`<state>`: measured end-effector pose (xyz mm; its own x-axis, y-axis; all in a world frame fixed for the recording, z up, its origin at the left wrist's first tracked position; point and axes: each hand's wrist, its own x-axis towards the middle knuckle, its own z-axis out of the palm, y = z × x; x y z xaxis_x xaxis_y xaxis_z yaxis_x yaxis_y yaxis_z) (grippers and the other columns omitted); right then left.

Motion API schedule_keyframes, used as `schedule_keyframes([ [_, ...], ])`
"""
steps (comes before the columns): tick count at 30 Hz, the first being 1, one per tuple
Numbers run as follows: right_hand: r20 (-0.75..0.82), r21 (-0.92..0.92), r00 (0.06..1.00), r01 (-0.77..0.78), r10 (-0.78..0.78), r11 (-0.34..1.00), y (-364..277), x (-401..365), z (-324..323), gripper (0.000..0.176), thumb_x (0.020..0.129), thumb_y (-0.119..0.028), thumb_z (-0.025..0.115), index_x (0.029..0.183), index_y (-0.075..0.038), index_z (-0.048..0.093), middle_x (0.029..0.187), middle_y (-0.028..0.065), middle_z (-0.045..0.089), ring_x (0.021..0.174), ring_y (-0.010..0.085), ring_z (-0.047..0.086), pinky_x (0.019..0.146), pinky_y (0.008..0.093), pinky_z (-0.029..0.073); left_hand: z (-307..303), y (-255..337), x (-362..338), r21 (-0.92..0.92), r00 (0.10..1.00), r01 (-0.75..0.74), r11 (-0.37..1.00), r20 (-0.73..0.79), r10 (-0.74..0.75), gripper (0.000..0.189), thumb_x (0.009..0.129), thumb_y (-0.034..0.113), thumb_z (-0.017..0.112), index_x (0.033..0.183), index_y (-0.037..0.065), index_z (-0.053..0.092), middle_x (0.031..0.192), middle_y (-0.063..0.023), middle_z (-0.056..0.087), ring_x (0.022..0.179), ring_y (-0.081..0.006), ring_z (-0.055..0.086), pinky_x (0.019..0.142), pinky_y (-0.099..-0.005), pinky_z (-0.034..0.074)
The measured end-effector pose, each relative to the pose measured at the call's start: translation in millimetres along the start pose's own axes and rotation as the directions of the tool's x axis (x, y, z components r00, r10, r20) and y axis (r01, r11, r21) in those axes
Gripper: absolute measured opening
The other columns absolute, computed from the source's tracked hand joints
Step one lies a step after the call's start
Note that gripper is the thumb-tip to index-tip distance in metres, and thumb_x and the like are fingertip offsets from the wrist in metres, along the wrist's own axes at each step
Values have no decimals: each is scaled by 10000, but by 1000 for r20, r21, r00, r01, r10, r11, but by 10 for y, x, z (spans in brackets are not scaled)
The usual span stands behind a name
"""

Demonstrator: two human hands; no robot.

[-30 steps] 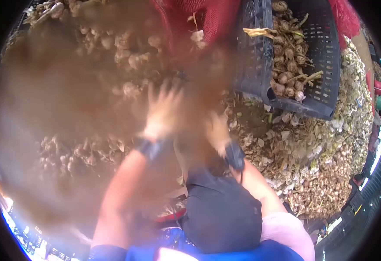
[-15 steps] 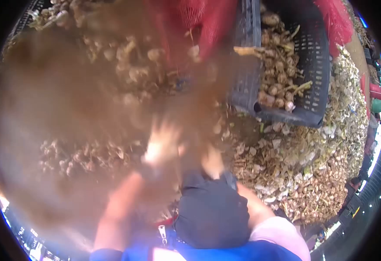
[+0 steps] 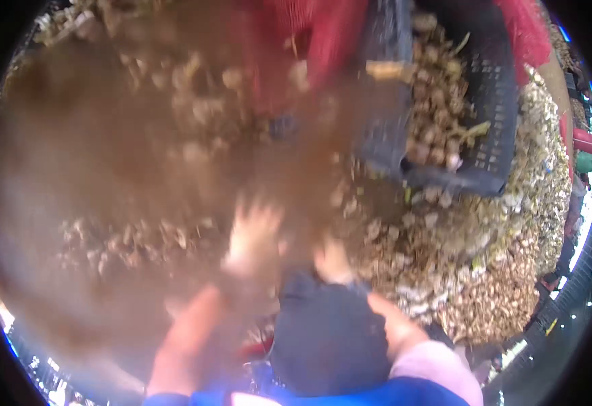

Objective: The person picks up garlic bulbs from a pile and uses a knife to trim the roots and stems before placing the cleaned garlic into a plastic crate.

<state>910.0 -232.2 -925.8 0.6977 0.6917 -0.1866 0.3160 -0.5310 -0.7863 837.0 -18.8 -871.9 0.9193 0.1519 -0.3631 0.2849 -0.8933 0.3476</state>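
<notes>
A brown smear on the lens blurs the left and middle of the head view. My left hand (image 3: 254,233) is over the pile of garlic bulbs (image 3: 133,245), its blurred fingers pointing away from me and apart, with nothing visible in them. My right hand (image 3: 332,260) is just right of it, near my dark-clothed knee (image 3: 330,331); its fingers are smeared, and what they hold, if anything, cannot be made out. Beyond the hands hangs a red mesh bag (image 3: 336,40).
A black plastic crate (image 3: 455,179) with garlic bulbs and stems (image 3: 438,101) stands at the upper right. Loose garlic and dry skins (image 3: 499,284) cover the ground to the right. Another red net (image 3: 526,34) lies beyond the crate.
My left hand has shifted slightly and its fingers look more spread. My right hand is a little lower. The crate appears slightly shifted to the right in view.
</notes>
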Motion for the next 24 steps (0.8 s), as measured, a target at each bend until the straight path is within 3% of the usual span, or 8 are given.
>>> schedule_keyframes([
  [2, 95, -79, 973, -203, 210, 976, -93, 582, 32, 253, 943, -222, 502, 1142, -80, 564, 771, 268, 633, 741, 473, 619, 601, 529, 499, -209, -240, 477, 46, 987, 50, 998, -152, -43, 644, 870, 457, 559, 1387, 80, 483, 1491, -98, 416, 1418, -315, 301, 1181, -559, 106],
  [4, -27, -162, 996, -88, 85, 983, -147, 861, 74, 269, 930, -211, 519, 1160, -74, 539, 698, 260, 603, 719, 473, 614, 583, 533, 485, -351, -304, 705, -165, 973, 63, 984, -211, -97, 615, 885, 416, 549, 1372, 45, 486, 1458, -127, 444, 1401, -336, 311, 1177, -574, 97],
  [5, 26, -126, 990, -135, 139, 983, -64, 700, 85, 290, 931, -228, 524, 1174, -72, 533, 708, 262, 609, 721, 478, 614, 594, 540, 487, -301, -299, 617, 35, 988, 61, 998, -144, -55, 618, 876, 405, 561, 1378, 54, 484, 1455, -131, 447, 1402, -341, 307, 1181, -572, 72],
  [8, 202, -38, 950, -237, 240, 971, 57, -150, 54, 405, 920, -316, 553, 1238, -67, 521, 805, 274, 645, 766, 503, 619, 655, 552, 499, 14, -14, -10, 15, 996, 4, 1000, 92, -6, 706, 825, 475, 577, 1416, 105, 466, 1527, -96, 360, 1460, -296, 230, 1186, -584, 10],
  [14, 195, -173, 977, -48, 82, 984, 196, 625, 113, 379, 926, -275, 532, 1223, -40, 535, 833, 278, 640, 774, 484, 617, 678, 544, 502, -292, -383, 625, -49, 982, 38, 998, -183, -46, 597, 895, 375, 546, 1377, 30, 474, 1463, -133, 434, 1403, -347, 305, 1171, -573, 116],
  [18, 144, -45, 969, -194, 199, 980, 178, 74, 105, 397, 919, -291, 549, 1254, -79, 532, 876, 286, 647, 841, 473, 628, 738, 546, 509, -52, -161, 208, 108, 994, 31, 994, 97, -42, 707, 850, 486, 535, 1437, 106, 434, 1535, -87, 353, 1448, -312, 248, 1188, -569, 54],
  [20, 187, -25, 968, -168, 170, 986, 197, -194, 53, 430, 929, -312, 531, 1291, -80, 510, 955, 294, 648, 896, 497, 621, 781, 536, 518, 184, -31, -163, -86, 997, -13, 996, 72, 19, 726, 817, 485, 568, 1427, 110, 447, 1542, -70, 343, 1458, -297, 233, 1184, -584, 13],
  [24, 98, -87, 992, -77, 85, 993, -8, 741, 43, 278, 937, -282, 533, 1095, -54, 549, 800, 269, 637, 781, 471, 624, 623, 526, 502, -257, -340, 517, 32, 990, 57, 998, -130, -52, 590, 885, 371, 568, 1375, 53, 489, 1479, -132, 420, 1398, -355, 317, 1180, -575, 87],
])
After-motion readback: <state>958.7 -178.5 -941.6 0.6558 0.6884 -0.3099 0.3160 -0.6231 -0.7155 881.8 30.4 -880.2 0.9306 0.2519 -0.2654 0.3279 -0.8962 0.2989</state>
